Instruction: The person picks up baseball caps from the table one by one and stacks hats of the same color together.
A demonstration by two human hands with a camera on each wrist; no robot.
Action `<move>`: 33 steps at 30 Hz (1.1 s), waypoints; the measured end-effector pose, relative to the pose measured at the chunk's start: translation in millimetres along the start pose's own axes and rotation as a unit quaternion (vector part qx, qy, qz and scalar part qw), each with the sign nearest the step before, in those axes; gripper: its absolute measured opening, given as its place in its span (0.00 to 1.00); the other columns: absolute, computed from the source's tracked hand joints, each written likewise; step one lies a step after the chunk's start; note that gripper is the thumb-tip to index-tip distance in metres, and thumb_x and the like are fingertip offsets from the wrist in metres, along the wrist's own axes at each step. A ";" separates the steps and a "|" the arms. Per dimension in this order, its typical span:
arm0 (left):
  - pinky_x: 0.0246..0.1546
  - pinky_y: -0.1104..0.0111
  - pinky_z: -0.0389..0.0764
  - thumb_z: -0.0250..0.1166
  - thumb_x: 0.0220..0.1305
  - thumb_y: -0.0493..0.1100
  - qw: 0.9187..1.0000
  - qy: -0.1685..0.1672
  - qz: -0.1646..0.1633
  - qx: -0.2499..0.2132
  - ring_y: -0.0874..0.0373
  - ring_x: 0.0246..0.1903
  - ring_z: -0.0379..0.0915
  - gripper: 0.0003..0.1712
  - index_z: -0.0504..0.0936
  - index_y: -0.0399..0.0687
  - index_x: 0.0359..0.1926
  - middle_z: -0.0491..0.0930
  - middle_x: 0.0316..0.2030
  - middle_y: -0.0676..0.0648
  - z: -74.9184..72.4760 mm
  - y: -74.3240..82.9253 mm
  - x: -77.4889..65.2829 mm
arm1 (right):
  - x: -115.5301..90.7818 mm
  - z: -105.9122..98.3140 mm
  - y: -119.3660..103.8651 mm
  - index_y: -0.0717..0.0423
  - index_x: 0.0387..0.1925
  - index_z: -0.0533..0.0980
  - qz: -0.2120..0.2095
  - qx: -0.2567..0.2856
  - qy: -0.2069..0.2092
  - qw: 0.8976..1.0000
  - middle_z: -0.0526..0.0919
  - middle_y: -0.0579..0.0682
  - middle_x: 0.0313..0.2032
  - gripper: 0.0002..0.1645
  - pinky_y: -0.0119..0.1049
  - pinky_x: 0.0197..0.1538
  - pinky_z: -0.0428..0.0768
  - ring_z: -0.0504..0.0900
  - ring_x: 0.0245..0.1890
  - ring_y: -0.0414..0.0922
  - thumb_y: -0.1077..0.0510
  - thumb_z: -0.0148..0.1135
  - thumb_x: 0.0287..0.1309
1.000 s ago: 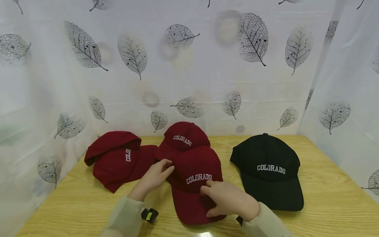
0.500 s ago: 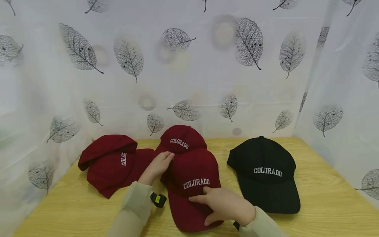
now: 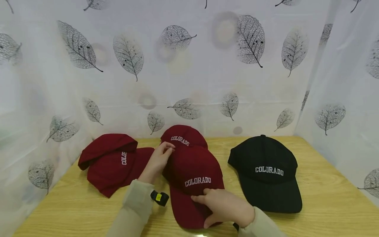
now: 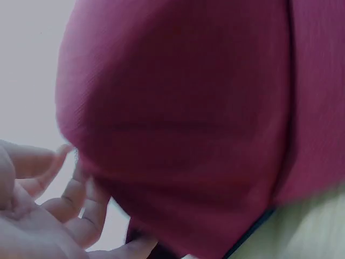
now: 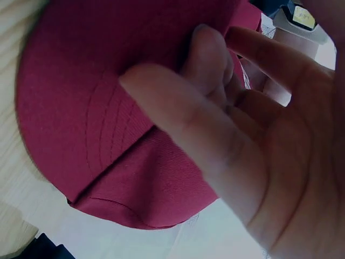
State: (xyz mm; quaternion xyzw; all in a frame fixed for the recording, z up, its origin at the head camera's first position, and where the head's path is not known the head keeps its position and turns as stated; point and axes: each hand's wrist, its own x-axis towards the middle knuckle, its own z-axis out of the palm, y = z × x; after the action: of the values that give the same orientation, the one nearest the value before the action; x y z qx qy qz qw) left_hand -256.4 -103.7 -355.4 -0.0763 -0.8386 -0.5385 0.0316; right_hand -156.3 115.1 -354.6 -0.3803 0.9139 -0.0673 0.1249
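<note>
A maroon baseball cap (image 3: 192, 164) with white COLORADO lettering lies in the middle of the table, brim toward me. At the upper left of its crown is my left hand (image 3: 159, 161), fingertips right at the cloth; the left wrist view shows its relaxed fingers (image 4: 86, 210) beside the crown's edge. My right hand (image 3: 225, 205) lies over the right side of the brim (image 3: 186, 210), fingers spread and thumb near the brim's front edge. In the right wrist view the thumb (image 5: 178, 113) extends across the brim. Behind, a second maroon cap (image 3: 183, 132) is partly covered by the front one.
Another maroon cap (image 3: 112, 164) lies on its side at the left, its crown partly folded. A black COLORADO cap (image 3: 266, 174) rests at the right, brim forward. A leaf-print curtain (image 3: 201, 79) encloses the wooden table (image 3: 331, 197) at the back and sides.
My left hand has moved up along the front maroon cap's left side toward the back of its crown. My right hand has spread its fingers over the brim. The view has shifted slightly.
</note>
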 end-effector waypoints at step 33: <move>0.22 0.57 0.73 0.47 0.59 0.28 0.834 0.174 0.269 0.450 0.46 0.24 0.73 0.09 0.74 0.38 0.30 0.78 0.29 0.41 -15.2 -20.9 5.7 | 4.4 2.7 -2.7 0.48 0.57 0.70 0.002 0.007 -0.028 1.000 0.74 0.39 0.37 0.43 0.28 0.37 0.71 0.70 0.33 0.33 0.40 0.70 0.36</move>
State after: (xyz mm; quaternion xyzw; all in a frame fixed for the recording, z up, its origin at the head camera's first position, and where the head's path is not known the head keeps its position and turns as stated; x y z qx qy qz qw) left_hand -265.8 -125.5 -367.1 -0.1812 -0.9155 -0.0764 0.3510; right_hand -156.8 110.0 -357.4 -0.3788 0.9105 -0.0631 0.1534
